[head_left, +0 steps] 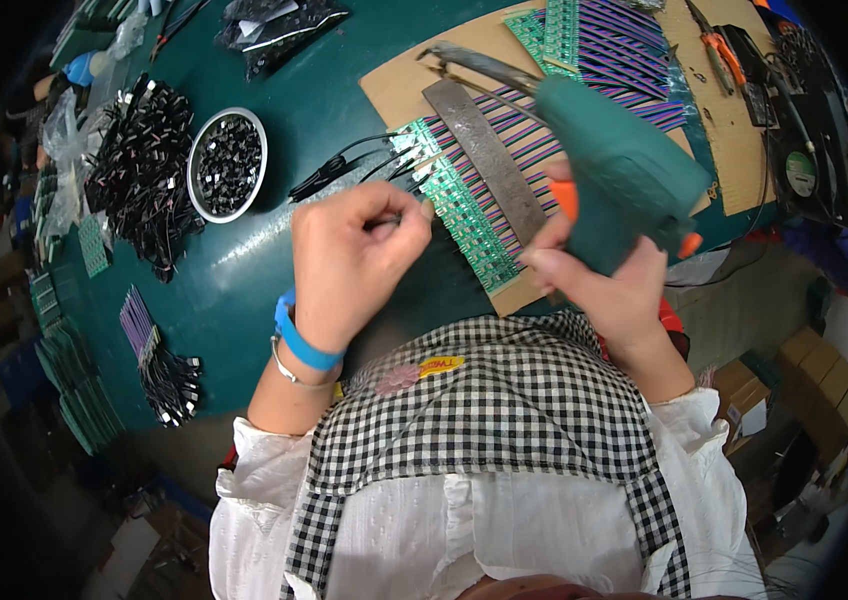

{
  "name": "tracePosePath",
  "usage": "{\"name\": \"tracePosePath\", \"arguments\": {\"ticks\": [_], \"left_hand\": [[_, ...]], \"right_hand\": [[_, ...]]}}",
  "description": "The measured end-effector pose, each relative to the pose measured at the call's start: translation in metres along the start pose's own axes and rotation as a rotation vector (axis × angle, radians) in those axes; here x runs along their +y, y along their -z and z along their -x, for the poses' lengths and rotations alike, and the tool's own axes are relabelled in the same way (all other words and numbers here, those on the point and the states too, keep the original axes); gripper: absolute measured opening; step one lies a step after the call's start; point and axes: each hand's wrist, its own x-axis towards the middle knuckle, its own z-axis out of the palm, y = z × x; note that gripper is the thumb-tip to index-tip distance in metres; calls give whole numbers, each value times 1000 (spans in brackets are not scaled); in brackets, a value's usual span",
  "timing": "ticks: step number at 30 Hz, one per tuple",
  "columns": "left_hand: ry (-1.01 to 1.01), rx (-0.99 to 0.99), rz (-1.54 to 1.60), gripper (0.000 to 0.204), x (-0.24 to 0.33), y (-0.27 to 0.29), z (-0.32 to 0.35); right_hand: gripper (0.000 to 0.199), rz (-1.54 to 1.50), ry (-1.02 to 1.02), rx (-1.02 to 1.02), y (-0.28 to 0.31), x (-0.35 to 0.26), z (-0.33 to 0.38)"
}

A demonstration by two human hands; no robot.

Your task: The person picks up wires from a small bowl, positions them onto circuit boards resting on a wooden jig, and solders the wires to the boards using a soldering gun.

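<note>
My right hand is wrapped round the grip of a green soldering gun with an orange trigger. Its metal tip points to the upper left, above the work. My left hand is closed in a pinch beside a strip of green circuit boards; whatever its fingers hold is hidden. Striped multicoloured wires run rightward from the boards. Across those wires lies a flat grey metal bar. Black cables reach the upper left end of the board strip, where some seem attached. Beneath everything is brown cardboard.
A white-rimmed bowl of small black parts stands left, beside a heap of black cables. A wire bundle lies nearer me. Far off are a black plastic bag and more boards. Orange-handled pliers lie far right.
</note>
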Motion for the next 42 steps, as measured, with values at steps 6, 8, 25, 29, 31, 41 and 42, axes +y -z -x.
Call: {"name": "tracePosePath", "arguments": {"ticks": [6, 8, 25, 29, 31, 41, 42], "left_hand": [[-40, 93, -173, 10, -17, -17, -27], [-60, 93, -147, 11, -21, -18, -29], [-38, 54, -185, 10, -21, -20, -32], [-50, 78, -157, 7, -22, -21, -34], [-52, 81, -156, 8, -22, -21, -34], [-75, 88, -153, 9, -24, -21, -34], [-75, 88, -152, 9, -24, -21, -34]], "right_hand": [[63, -73, 15, 130, 22, -6, 21], [64, -24, 12, 89, 37, -2, 31], [51, -93, 2, -75, 58, 14, 42], [50, -44, -36, -77, 57, 17, 44], [52, -1, -78, -20, 56, 18, 45], [59, -42, -30, 47, 53, 5, 36], [58, -39, -40, 42, 53, 6, 37]]}}
